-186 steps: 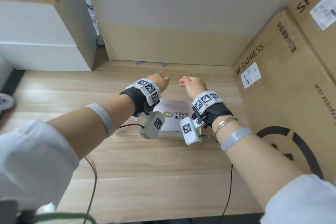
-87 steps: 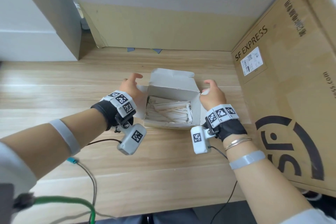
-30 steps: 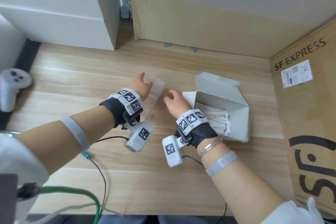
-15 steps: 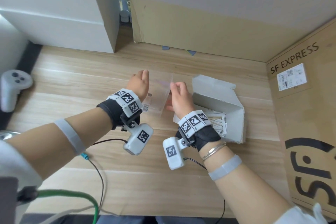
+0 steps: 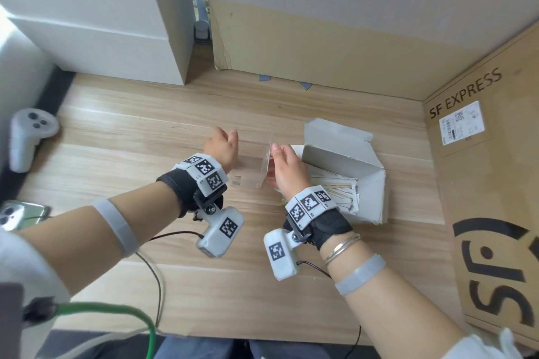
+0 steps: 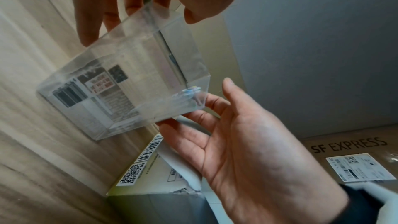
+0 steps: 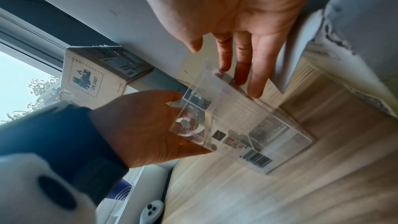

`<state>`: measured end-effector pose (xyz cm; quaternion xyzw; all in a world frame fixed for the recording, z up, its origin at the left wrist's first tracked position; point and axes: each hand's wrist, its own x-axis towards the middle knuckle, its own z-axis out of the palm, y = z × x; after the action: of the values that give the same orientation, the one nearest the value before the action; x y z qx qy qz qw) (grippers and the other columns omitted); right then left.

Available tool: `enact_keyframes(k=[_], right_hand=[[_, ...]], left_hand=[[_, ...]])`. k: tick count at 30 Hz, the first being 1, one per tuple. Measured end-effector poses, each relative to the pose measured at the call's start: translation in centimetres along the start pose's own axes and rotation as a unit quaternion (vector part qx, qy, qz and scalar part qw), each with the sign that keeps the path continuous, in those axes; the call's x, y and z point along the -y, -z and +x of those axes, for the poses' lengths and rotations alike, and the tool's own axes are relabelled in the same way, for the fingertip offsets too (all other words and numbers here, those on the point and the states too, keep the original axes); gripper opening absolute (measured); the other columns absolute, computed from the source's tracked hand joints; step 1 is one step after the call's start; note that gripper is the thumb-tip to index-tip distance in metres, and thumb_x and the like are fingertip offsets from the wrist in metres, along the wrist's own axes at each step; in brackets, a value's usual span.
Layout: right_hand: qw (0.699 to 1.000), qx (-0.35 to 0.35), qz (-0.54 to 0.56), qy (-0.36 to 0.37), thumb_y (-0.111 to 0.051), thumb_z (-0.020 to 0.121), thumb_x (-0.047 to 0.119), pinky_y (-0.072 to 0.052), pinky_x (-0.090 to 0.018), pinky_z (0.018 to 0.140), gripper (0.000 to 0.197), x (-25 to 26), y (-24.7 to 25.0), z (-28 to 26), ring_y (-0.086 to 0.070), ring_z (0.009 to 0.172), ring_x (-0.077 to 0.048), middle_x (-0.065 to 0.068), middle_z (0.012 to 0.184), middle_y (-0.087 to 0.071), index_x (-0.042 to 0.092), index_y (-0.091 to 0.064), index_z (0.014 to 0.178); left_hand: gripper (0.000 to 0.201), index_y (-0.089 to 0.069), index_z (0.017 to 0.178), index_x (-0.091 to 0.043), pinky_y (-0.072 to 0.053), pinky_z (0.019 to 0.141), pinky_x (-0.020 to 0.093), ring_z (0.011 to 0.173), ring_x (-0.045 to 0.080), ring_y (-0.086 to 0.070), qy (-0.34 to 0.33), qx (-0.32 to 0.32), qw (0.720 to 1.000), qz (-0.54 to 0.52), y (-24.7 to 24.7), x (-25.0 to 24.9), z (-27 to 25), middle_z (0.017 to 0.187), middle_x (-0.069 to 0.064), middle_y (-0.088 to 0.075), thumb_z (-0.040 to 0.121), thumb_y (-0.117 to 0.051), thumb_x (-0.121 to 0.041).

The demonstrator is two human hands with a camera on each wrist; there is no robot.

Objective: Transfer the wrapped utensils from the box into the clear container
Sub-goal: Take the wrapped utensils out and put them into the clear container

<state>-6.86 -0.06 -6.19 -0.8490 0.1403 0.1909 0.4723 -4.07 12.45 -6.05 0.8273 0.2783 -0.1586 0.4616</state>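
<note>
Clear plastic container (image 5: 253,161) beside white cardboard box (image 5: 371,198): left hand (image 5: 221,149) fingers gripping, right hand (image 5: 288,173) fingers flat against it. Risk: thin walls buckling, slipping.

Light wood-grain tabletop (image 5: 204,285) is seen across the head view, lit by soft, even daylight. At the back, a big cardboard panel (image 5: 320,46) is stood upright; upper part grey-white, lower part brown. On the R side, an SF EXPRESS carton (image 5: 495,183) w/ a shipping label (image 5: 462,122) is stood. Back L, a white box (image 5: 102,23) is set. In the right wrist view, a window (image 7: 19,77) w/ bright sky is shown, next to a small carton marked UN 3481 (image 7: 90,81).
</note>
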Motion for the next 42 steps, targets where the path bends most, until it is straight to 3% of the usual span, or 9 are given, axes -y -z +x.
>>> enact_keyframes(k=[7,16,20,23,28,32,35,39,42], right_hand=[[0.997,-0.043,0.056,0.015,-0.037,0.098,0.032,-0.059,-0.042,0.072,0.033,-0.4,1.9,0.1,-0.067,0.074,-0.033,-0.004,0.072,-0.061,0.017,-0.055,0.074],[0.993,-0.07,0.096,-0.011,-0.037,0.098,0.02,-0.049,-0.028,0.053,0.034,-2.3,7.3,0.0,-0.052,0.054,-0.02,-0.005,0.062,-0.054,0.011,-0.053,0.069],[0.995,-0.064,0.07,-0.019,-0.036,0.098,0.019,-0.05,-0.027,0.057,0.033,-3.9,9.1,-0.1,-0.053,0.055,-0.017,-0.003,0.063,-0.056,0.01,-0.055,0.073],[0.996,-0.061,0.06,-0.024,-0.038,0.097,0.02,-0.05,-0.029,0.059,0.035,-5.0,9.7,-0.1,-0.054,0.057,-0.016,-0.002,0.064,-0.057,0.017,-0.054,0.066],[0.997,-0.049,0.041,-0.041,-0.038,0.093,0.015,-0.053,-0.027,0.065,0.03,-6.4,10.8,-0.4,-0.058,0.062,-0.015,0.001,0.066,-0.06,0.016,-0.058,0.071],[0.999,-0.012,-0.01,-0.045,-0.039,0.093,0.018,-0.055,-0.036,0.085,0.027,-7.1,11.4,-0.4,-0.064,0.08,-0.018,0.007,0.075,-0.065,0.022,-0.062,0.078],[0.998,0.003,-0.046,-0.042,-0.039,0.093,0.019,-0.052,-0.037,0.093,0.029,-7.1,11.6,-0.4,-0.066,0.097,-0.023,0.003,0.094,-0.07,0.024,-0.067,0.091],[0.993,0.01,-0.116,-0.032,-0.037,0.096,0.021,-0.043,-0.026,0.092,0.035,-6.8,11.8,-0.5,-0.059,0.11,-0.021,-0.001,0.125,-0.064,0.019,-0.063,0.12],[0.987,0.016,-0.157,-0.036,-0.038,0.096,0.024,-0.04,-0.026,0.097,0.039,-6.9,11.5,-0.4,-0.055,0.117,-0.021,-0.003,0.137,-0.055,0.021,-0.053,0.132]], left_hand=[[0.036,-0.044,0.121,-0.009,-0.035,0.095,0.036,0.113,0.034,-0.045,-0.047,-0.085,0.995,0.027,-0.3,-1.8,-1.5,0.126,0.02,-0.043,0.088,-0.045,-0.023],[0.031,-0.052,0.114,-0.011,-0.036,0.108,0.041,0.127,0.03,-0.04,-0.18,0.016,0.983,0.027,-3.4,-5.2,-4.4,0.139,0.012,-0.031,0.084,-0.047,-0.01],[0.036,-0.051,0.121,-0.01,-0.031,0.1,0.021,0.138,0.019,-0.028,-0.226,0.028,0.972,0.049,-5.4,-6.2,-5.9,0.147,0.009,-0.027,0.085,-0.048,-0.006],[0.043,-0.045,0.129,-0.012,-0.031,0.093,0.017,0.129,0.021,-0.04,-0.196,0.083,0.975,0.065,-7.1,-6.3,-6.7,0.145,0.009,-0.029,0.086,-0.05,-0.008],[0.072,-0.018,0.147,-0.022,-0.036,0.105,0.038,0.128,0.035,-0.041,-0.056,0.131,0.985,0.102,-10.0,-5.5,-7.0,0.144,0.02,-0.031,0.085,-0.052,-0.013],[0.079,0.003,0.149,-0.026,-0.052,0.085,0.04,0.104,0.034,-0.059,-0.005,0.162,0.981,0.108,-11.2,-4.6,-5.5,0.122,0.019,-0.055,0.09,-0.047,-0.01],[0.066,-0.002,0.15,-0.018,-0.038,0.057,0.02,0.09,0.019,-0.049,0.009,0.164,0.983,0.081,-11.3,-4.6,-4.8,0.117,0.016,-0.057,0.096,-0.039,-0.01],[0.07,0.004,0.149,-0.023,-0.049,0.087,0.037,0.107,0.031,-0.058,0.025,0.167,0.977,0.128,-10.6,-5.1,-4.9,0.133,0.015,-0.051,0.096,-0.039,-0.009],[0.075,-0.004,0.15,-0.021,-0.048,0.09,0.036,0.116,0.034,-0.056,-0.006,0.158,0.983,0.098,-10.9,-4.3,-4.5,0.141,0.016,-0.045,0.09,-0.045,-0.004]])
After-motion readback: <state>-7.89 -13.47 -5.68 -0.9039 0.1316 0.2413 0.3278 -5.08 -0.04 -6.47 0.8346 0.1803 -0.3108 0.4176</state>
